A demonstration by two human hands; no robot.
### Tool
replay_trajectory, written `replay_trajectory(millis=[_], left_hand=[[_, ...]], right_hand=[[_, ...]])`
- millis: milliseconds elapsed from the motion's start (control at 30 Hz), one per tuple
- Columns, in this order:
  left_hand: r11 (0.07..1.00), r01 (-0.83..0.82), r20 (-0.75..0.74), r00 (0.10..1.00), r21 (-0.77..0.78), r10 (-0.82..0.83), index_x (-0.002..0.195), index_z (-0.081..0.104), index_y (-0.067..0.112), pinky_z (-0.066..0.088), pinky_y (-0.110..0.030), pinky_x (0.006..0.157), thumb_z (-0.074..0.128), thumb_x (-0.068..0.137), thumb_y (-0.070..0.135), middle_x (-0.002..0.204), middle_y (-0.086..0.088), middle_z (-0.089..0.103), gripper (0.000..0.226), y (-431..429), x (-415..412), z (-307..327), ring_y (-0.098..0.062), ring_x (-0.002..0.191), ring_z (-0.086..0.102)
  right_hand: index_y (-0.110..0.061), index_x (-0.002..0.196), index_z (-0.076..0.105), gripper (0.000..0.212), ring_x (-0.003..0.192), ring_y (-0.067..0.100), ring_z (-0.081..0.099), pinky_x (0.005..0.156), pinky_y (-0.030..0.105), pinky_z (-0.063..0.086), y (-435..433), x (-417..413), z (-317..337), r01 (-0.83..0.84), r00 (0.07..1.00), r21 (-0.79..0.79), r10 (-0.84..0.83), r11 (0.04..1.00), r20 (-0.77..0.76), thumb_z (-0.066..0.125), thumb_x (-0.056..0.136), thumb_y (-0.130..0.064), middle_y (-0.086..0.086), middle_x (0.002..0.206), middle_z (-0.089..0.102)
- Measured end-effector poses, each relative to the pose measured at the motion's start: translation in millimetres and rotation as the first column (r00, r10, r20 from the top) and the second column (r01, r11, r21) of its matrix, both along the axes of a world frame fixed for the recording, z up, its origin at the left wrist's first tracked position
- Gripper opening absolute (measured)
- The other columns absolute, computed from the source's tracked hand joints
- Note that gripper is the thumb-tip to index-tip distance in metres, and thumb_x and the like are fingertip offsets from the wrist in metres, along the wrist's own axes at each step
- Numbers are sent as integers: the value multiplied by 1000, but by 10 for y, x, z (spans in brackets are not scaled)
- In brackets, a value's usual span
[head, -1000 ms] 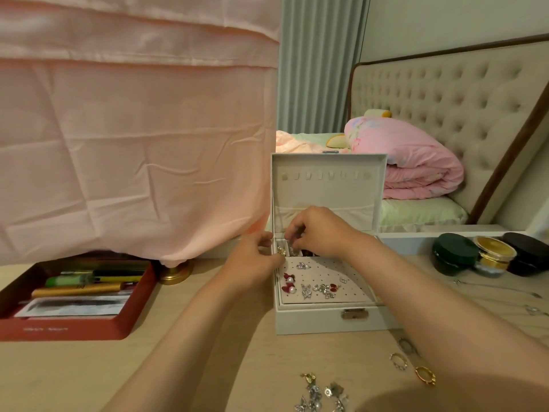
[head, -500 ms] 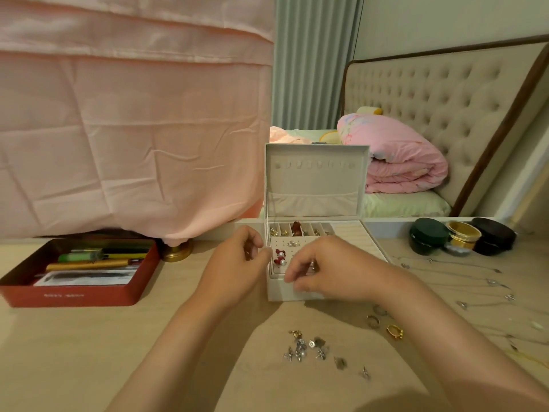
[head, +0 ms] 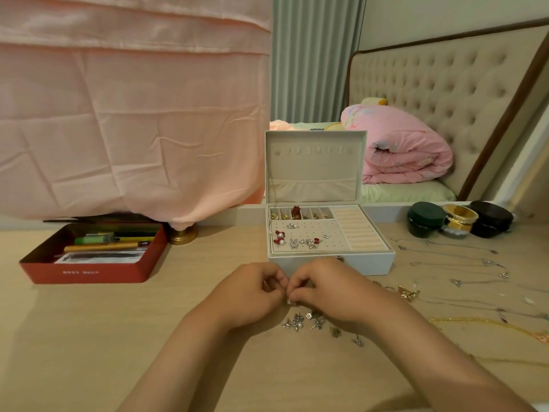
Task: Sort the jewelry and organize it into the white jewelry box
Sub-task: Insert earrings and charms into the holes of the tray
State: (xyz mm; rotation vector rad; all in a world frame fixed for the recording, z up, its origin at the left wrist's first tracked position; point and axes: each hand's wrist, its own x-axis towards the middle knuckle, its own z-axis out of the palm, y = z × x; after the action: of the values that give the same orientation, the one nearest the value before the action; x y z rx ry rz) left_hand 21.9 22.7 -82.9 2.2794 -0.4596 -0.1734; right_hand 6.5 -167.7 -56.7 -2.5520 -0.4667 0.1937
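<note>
Pale wooden table [head: 118, 337] fills our view, with a bed [head: 401, 193] and a draped pink cloth [head: 133, 114] behind it. Straight ahead on the table stands the white rectangular jewelry box [head: 332, 264]. Its lid is upright, and its perforated stud panel [head: 309, 233] already carries several silver and red-pearl earrings.

Just in front of the box our left hand [head: 252, 295] and right hand [head: 323, 292] meet fingertip to fingertip. Each grip is closed, pinching one small silver earring [head: 290, 302] between them just above the table. We judge this to be the earring-sorting step, probably working the stud's back.

The next move calls for carrying the earring to a free hole in the panel and seating the post without dropping the tiny back.

Beneath our wrists lies a loose heap of silver studs [head: 306, 321]. To the right, thin silver chains [head: 463, 263] wait near the box. A red metal tin of pens [head: 89, 272] sits far left.
</note>
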Motion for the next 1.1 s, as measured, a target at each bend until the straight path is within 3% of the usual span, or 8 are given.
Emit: replay_trajectory(millis=[133,233,300,467,733,867,1000,1100], left_hand=[[966,-28,-80,997,-256,7,93,72,20,49,-27,68,73,87,14,84,0,75,8,19,-3,2,-11,69,61],[882,-71,-151,989,-465,0,97,71,4,49,-24,62,76,85,7,85,-12,75,13,-41,-55,55,-13,64,61],[811,-109,-160,987,-574,20,98,70,-5,46,-18,53,73,85,0,77,-9,73,14,-99,-94,90,-11,55,57],[712,-157,-157,985,-685,67,96,71,-3,36,-17,42,66,90,3,79,-9,75,10,-135,-130,111,-12,49,54],[696,-194,-139,981,-691,135,97,75,9,35,-18,40,69,89,7,81,-10,73,10,-134,-105,110,-15,50,55],[696,-208,-151,978,-687,143,91,74,9,34,-19,40,70,89,6,69,-14,62,6,-152,-97,123,-15,50,53],[721,-194,-129,981,-665,145,92,72,4,35,-20,42,76,84,13,62,-4,62,12,-155,-99,165,-12,50,53],[709,-164,-136,986,-686,96,102,69,5,36,-23,43,66,92,7,74,-3,70,11,-156,-103,212,-15,57,56]], right_hand=[[-20,84,78,11,48,11,51,50,30,41,-35,25,-22,172,979,468,-99,867,-176,72,93,-19,4,66,67],[-13,90,78,12,45,14,43,44,26,31,-63,34,39,277,944,608,-92,744,-318,69,95,-19,22,81,71],[-10,96,76,13,45,10,43,40,21,27,-77,34,95,311,924,638,-67,705,-376,67,96,-19,13,93,76],[-6,103,74,13,43,10,43,35,17,23,-64,25,149,353,904,682,-46,640,-425,66,96,-13,5,81,71],[-9,94,72,12,45,16,50,34,20,31,17,4,125,357,931,741,-151,568,-333,79,85,-8,2,64,67],[-18,89,79,9,48,21,54,39,25,37,13,9,118,259,965,729,-202,634,-168,78,87,-9,4,65,67],[-18,88,81,4,54,27,58,41,27,43,-18,13,162,206,978,714,-153,669,-139,79,86,-15,13,71,73],[-14,91,80,7,52,22,57,39,26,43,-62,37,190,199,980,732,-141,652,-140,75,89,-10,14,76,74]])
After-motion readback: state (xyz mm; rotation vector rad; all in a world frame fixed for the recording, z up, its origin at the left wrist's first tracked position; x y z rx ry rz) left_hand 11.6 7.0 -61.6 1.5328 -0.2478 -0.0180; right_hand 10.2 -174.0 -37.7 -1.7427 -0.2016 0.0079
